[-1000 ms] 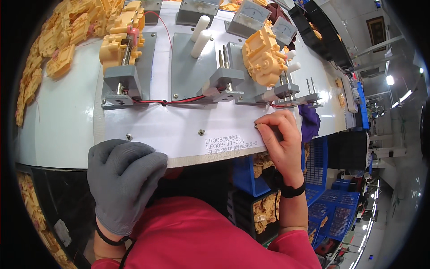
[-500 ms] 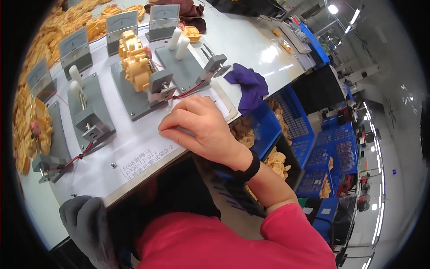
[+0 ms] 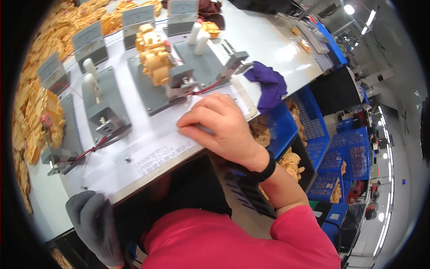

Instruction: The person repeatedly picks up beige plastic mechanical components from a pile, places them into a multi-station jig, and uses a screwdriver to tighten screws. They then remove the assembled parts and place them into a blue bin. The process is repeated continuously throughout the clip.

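Grey knit fabric is covering the left hand [image 3: 92,224], which is gripping the near edge of the white table [image 3: 148,148] at the lower left, fingers curled over the rim. Its grip is closed on the table edge. The bare right hand [image 3: 219,127] is resting palm down on the table top, wrist bent, a black band sitting around it, and its fingertips [image 3: 186,127] are pressing together on a white paper label [image 3: 165,154] lying flat on the table; whether the grip is pinching anything small is impossible to tell. Blue plastic crates [image 3: 313,130] are standing beside the table to the right, holding yellow moulded parts. Grey metal fixtures [image 3: 152,85] with white pegs are sitting in a row on the table, one of them carrying a yellow plastic part [image 3: 152,56]. A crumpled purple cloth [image 3: 268,85] is lying at the table's right corner.
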A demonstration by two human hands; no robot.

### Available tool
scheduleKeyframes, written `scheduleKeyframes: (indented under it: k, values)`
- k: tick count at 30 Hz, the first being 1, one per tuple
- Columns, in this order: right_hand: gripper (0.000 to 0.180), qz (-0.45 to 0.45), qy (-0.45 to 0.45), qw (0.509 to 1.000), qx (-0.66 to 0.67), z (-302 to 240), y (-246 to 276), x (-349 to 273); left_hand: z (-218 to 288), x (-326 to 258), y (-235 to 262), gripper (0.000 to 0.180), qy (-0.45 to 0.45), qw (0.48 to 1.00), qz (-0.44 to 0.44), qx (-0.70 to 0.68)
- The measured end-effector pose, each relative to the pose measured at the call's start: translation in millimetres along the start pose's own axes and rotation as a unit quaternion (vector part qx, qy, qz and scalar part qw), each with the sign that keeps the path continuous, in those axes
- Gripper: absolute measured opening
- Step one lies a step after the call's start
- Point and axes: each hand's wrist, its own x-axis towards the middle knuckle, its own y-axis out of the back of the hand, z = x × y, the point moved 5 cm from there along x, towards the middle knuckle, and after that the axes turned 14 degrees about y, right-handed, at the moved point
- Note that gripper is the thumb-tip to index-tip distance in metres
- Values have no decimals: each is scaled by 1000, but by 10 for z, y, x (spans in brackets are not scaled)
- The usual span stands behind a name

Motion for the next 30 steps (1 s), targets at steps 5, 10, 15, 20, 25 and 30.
scheduleKeyframes:
  k: [5,10,15,20,25,30]
  values:
    - [14,-7,-6,1000,-6,37,7,-25,-195,115,109,17,155,980,127,1]
    - [15,-18,-11,1000,-4,10,6,10,-338,179,82,12,157,984,80,-36]
    - [13,-9,-19,1000,-6,31,-10,-11,-268,146,87,14,156,986,53,-29]
    - [14,-18,-17,1000,-11,28,-14,-17,-239,231,33,13,181,980,71,-44]
    - [15,-23,-14,1000,-12,17,-16,-5,-247,235,30,11,200,976,71,-55]
    - [15,-23,-16,999,-20,9,-17,-10,-263,237,-14,10,186,975,80,-91]
